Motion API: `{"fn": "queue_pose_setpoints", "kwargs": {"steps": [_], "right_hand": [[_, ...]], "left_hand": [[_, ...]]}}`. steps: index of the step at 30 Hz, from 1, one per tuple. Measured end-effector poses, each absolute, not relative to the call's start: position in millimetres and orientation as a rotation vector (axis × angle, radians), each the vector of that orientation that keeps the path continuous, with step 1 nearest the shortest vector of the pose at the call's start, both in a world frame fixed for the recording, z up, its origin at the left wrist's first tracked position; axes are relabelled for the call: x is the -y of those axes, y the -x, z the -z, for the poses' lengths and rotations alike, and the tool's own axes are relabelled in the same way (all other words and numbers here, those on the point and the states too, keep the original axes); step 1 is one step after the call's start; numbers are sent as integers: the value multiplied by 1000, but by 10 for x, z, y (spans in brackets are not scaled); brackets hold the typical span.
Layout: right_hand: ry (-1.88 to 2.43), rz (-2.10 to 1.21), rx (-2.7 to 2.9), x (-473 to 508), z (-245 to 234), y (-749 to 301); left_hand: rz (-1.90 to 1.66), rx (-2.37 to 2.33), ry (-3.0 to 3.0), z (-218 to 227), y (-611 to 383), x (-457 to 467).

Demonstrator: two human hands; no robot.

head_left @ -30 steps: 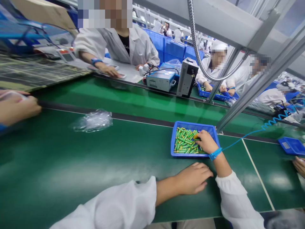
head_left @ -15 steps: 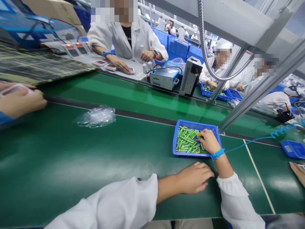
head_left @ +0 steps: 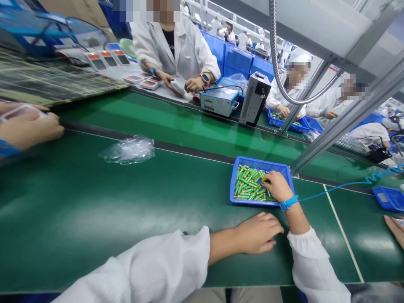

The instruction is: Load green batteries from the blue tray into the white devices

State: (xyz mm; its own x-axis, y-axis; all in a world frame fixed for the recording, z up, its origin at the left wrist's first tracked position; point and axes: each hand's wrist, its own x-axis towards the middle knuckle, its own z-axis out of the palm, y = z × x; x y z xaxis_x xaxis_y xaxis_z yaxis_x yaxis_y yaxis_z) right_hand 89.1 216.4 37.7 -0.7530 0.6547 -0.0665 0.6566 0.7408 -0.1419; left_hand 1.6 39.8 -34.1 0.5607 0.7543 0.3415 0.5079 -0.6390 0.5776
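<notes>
My left hand [head_left: 260,233] lies on the green work surface [head_left: 176,198] just in front of a blue plastic bin [head_left: 234,185]. Its fingers are loosely spread, with nothing in them. Over the right side of the bin is my right hand [head_left: 277,185], its bent fingers reaching down to the batteries and slightly apart. Something yellow covers or touches one fingertip; I cannot tell which. No battery shows in its grasp. Many green batteries with gold-coloured ends [head_left: 249,183] lie loose in the bin. A blue wrist strap [head_left: 288,203] with a cord circles my right wrist.
A crumpled clear plastic bag [head_left: 131,150] lies left of the bin. Another person's hands [head_left: 30,128] hold a white-framed item at far left. A metal post [head_left: 318,128] rises behind the bin. A smaller blue bin [head_left: 389,198] is at right. Co-workers sit across the belt.
Both my hands stay essentially in place. Across the belt, the co-worker has lifted a white device off the table and brought their hands closer together. The camera view has shifted slightly.
</notes>
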Motion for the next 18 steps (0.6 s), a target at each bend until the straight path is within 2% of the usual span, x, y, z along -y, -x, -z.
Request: {"fn": "queue_pose_setpoints", "kwargs": {"steps": [4,7,11,14,16,18], "right_hand": [[-1170,333,-2946,-2146,-391,-889],[-1265,649,-3032,-2172,-407,-915],[-1398,1592,-2963,-2151,-457,-932],[-1365,2390,-2581,-2005,-470,-870],[-1233,2791,-2260,-1870,-452,-791],[-1096,3054,-1957,-1750,-419,-707]], "left_hand": [[-792,-1037,-2398,326,-22,-401],[-820,-1028,-2458,246,-37,-380],[-971,-995,-2609,-2,79,-379],[-1211,-1264,-2457,-237,366,-470],[-1362,-1527,-2281,-375,616,-581],[-1410,-1694,-2167,-466,853,-709]]}}
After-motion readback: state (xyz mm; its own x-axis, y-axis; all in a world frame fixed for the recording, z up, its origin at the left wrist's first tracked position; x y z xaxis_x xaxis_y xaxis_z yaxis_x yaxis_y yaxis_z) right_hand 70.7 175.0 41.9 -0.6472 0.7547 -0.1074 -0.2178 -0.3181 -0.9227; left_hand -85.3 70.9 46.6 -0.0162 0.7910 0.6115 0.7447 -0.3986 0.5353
